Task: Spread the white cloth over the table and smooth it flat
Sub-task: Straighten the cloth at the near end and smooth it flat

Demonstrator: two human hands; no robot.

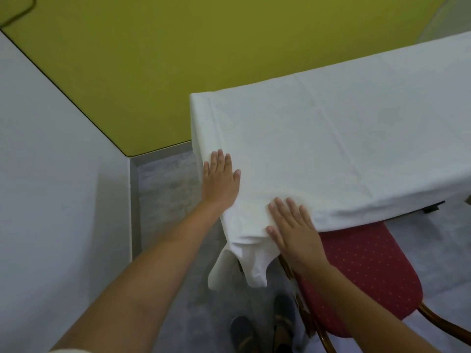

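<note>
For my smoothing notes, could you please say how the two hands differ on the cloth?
The left hand lies at the left edge of the cloth; the right hand lies at the near edge, above the hanging corner. The left hand reaches farther than the right hand. Both press flat, fingers straight.

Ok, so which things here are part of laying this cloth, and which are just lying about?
In the job: white cloth; left hand and right hand, both flat on it near the corner.
Just about: red chair; dark shoes; yellow-green surface.
</note>
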